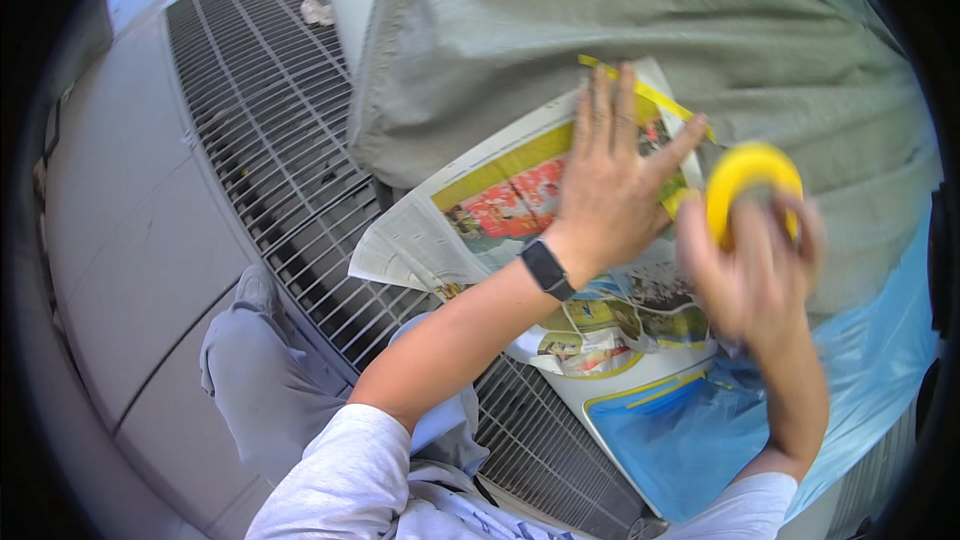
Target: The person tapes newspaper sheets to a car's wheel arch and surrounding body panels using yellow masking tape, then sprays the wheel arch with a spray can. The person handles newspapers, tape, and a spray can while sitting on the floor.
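Steel floor grating runs beneath a grey-fabric-draped unit, where a left hand presses flat, fingers spread, on crinkled newspaper. Just beside it, the right hand curls around a round yellow tape roll above blue plastic sheeting.
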Tool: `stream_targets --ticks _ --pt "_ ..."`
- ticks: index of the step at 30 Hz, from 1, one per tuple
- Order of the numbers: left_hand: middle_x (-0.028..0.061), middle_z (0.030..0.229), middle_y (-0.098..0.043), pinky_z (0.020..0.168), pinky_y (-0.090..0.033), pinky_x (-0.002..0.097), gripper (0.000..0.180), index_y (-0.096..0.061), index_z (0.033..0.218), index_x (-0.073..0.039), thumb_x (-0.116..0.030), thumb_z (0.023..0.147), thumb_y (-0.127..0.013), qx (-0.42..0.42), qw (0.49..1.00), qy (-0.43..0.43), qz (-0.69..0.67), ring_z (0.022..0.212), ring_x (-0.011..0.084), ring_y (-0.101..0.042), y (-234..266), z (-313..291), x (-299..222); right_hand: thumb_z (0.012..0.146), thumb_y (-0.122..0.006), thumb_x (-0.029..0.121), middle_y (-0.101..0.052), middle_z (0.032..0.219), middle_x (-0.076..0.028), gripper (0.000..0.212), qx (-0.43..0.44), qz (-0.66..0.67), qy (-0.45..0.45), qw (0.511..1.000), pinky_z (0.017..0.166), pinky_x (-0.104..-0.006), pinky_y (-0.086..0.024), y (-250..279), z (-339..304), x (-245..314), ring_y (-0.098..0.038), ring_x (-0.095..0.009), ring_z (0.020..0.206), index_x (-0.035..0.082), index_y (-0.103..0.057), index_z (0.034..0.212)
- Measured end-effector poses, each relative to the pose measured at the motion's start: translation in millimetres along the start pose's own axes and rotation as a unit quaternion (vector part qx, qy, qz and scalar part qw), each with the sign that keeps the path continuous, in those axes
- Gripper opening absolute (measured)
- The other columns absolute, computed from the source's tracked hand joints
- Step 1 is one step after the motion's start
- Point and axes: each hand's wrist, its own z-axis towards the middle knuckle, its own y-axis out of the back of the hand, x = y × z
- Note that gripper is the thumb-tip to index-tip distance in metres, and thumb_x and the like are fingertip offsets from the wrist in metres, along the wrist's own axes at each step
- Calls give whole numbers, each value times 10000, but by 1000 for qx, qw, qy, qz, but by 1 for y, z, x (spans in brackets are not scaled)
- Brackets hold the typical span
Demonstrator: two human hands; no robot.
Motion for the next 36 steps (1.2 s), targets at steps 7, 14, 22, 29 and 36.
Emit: stream_targets --ticks 7,14,22,29,36 --pt "262 1577 -406 1234 -194 595 604 -578 1470 -210 -299 884 -694 -58 996 5 -72 1463 385 -385 16 -45 31 788 -690 140 -595 765 -41 375 99 375 -87 918 1001 -464 -469 7 -8 80 -590 -184 650 135 -727 1161" --pt "120 1107 -772 919 -542 300 339 -707 1214 58 -122 951 -590 -49 728 341 -593 1000 147 -692 25 -173 120 871 -696 93 -573 776 -51 698 211 414 -169 869 927 -434 -451 -77 -4 186 -638 -231 753 23 -475 1529" --pt "77 1035 -765 858 -565 280 179 -721 1098 42 -80 979 -665 -141 693 494 -506 939 126 -702 15 -264 213 953 -594 130 -712 838 -121 591 302 464 -71 830 914 -416 -464 -166 23 289 -684 -264 791 26 -474 1522" --pt "182 1006 -755 798 -552 434 141 -679 1057 -39 -133 952 -664 -163 777 608 -13 908 346 -726 -43 -306 285 938 -512 166 -695 750 -87 625 366 200 251 874 901 -357 -400 -220 12 328 -676 -203 720 10 -476 1542" --pt "197 1012 -701 815 -502 532 145 -577 1089 -92 -125 948 -574 -223 733 639 69 970 452 -663 -90 -290 329 991 -485 168 -671 692 -17 554 393 162 303 853 938 -370 -356 -262 31 362 -643 -173 634 -36 -504 1506"
